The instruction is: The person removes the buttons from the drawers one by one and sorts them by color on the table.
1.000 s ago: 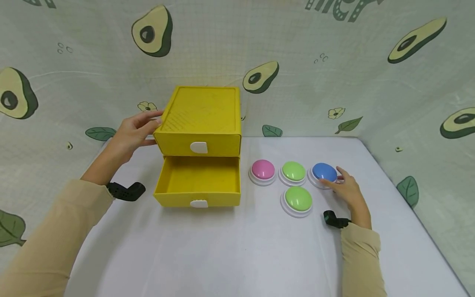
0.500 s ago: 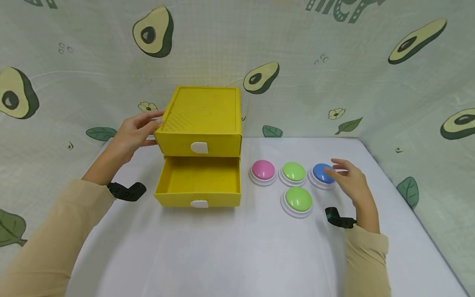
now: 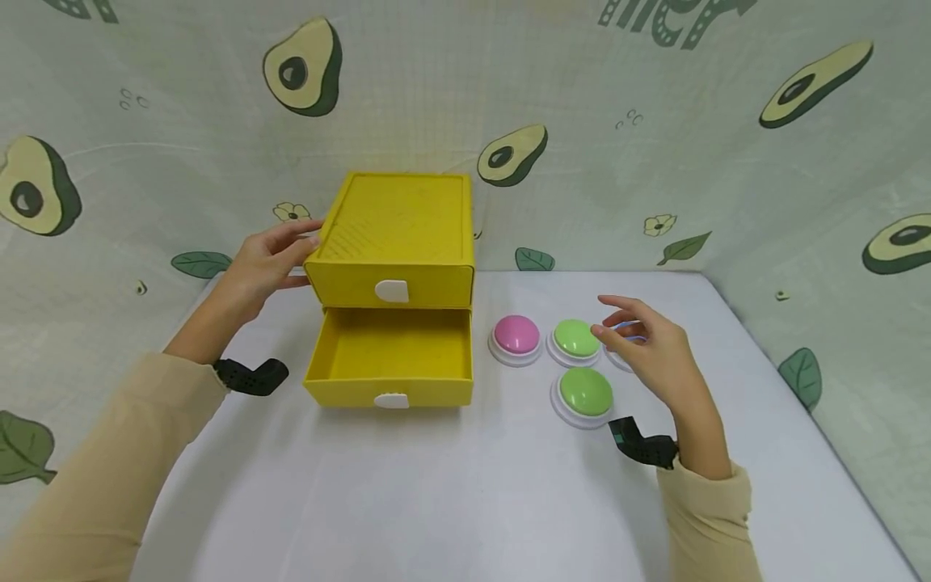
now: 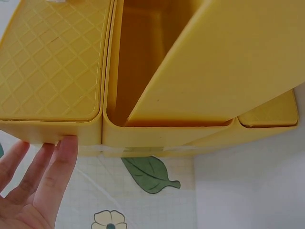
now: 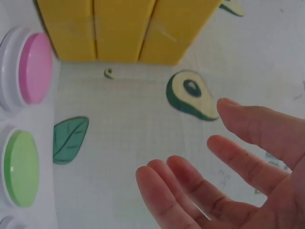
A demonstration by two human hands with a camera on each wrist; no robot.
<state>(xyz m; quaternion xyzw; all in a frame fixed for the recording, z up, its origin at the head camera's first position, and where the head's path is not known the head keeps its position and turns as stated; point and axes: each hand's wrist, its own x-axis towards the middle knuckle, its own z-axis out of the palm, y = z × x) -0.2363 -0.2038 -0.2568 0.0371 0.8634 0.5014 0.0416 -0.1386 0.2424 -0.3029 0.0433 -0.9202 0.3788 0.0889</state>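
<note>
My left hand (image 3: 254,271) rests against the left side of a yellow drawer unit (image 3: 407,218), its fingers (image 4: 61,167) touching the wall in the left wrist view. The unit's lower drawer (image 3: 429,393) is pulled out and the upper one is in. Over a blue dome button, mostly hidden with its white base (image 3: 617,359) partly showing, hovers my right hand (image 3: 655,352). It holds nothing; thumb and fingers are apart. To its left are a green button (image 3: 577,337) and a pink button (image 3: 517,335). Another green button (image 3: 586,391) sits nearer me.
A white table (image 3: 451,493) carries the unit and buttons. An avocado-print sheet (image 3: 407,89) hangs behind and at both sides. Each wrist wears a black camera mount, the right one (image 3: 643,444) low beside the nearer green button.
My right hand lets go of the blue button, lifts off it, and shifts left toward the back green button. My left hand stays on the drawer unit.
</note>
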